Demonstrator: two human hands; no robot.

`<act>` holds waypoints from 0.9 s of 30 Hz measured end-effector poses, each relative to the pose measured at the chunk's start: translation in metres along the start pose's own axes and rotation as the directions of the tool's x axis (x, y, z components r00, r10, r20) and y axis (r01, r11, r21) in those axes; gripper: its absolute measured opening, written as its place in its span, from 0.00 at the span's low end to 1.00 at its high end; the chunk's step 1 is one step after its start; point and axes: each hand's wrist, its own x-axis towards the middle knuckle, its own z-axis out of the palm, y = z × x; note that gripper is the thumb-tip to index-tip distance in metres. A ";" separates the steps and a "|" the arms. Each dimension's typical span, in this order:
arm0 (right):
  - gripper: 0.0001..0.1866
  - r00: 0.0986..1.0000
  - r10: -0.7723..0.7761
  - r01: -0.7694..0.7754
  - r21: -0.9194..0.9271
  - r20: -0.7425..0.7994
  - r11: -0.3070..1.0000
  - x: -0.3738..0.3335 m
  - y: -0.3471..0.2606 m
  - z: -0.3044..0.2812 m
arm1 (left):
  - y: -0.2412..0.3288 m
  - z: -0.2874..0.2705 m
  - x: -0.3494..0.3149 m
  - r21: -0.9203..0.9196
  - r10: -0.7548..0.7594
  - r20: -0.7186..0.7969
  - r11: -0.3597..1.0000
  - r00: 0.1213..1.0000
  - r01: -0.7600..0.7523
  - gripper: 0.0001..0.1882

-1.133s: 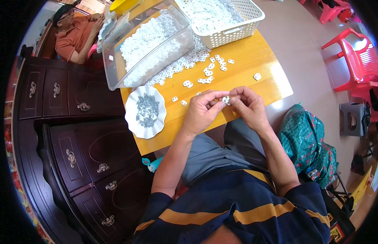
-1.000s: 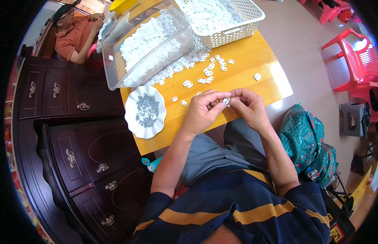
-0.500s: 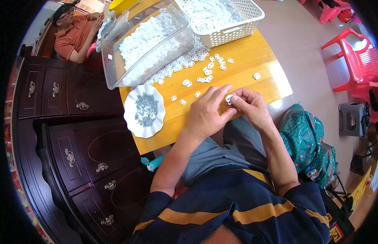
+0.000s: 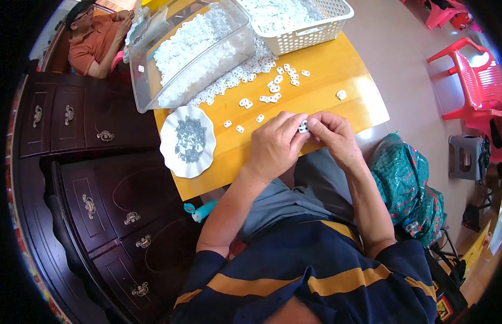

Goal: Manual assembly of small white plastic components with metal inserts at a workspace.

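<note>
Left hand (image 4: 273, 144) and right hand (image 4: 338, 141) pinch one small white piece (image 4: 303, 127) together; best steady it gently, pressing evenly from both sides.

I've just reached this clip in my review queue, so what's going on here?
A person's right hand holds a small white piece above the near side of a wooden table. The left hand meets it there; whether it grips too is hard to tell. Similar white pieces lie loose on the table and are heaped in a clear bin and a pale basket. A wavy-edged plate of small grey bits stands further left.
</note>
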 end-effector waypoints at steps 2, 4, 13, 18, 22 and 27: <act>0.11 1.000 -0.007 0.007 -0.002 0.001 1.000 0.000 0.001 0.001 | -0.001 0.000 0.000 -0.001 0.003 -0.001 1.000 1.000 -0.003 0.16; 0.11 1.000 -0.013 0.013 0.002 -0.015 1.000 0.000 0.001 0.002 | -0.003 0.001 0.001 0.026 0.063 -0.027 0.998 0.998 -0.062 0.16; 0.10 0.997 -0.028 0.026 -0.027 -0.074 0.999 -0.001 0.001 0.001 | -0.004 0.006 0.002 0.058 0.116 -0.067 0.992 0.991 -0.112 0.13; 0.10 0.994 -0.044 0.037 -0.069 -0.104 0.997 -0.002 0.001 0.007 | -0.010 0.007 -0.001 0.069 0.130 -0.086 0.990 0.988 -0.124 0.13; 0.10 0.993 -0.073 0.066 -0.083 -0.094 0.994 0.000 0.008 0.006 | -0.006 0.002 -0.003 0.034 0.059 -0.053 0.998 0.997 -0.058 0.14; 0.10 0.992 -0.081 0.066 -0.141 -0.102 0.988 -0.002 0.003 0.005 | -0.010 -0.003 -0.016 -0.060 -0.022 -0.086 0.998 0.996 0.017 0.15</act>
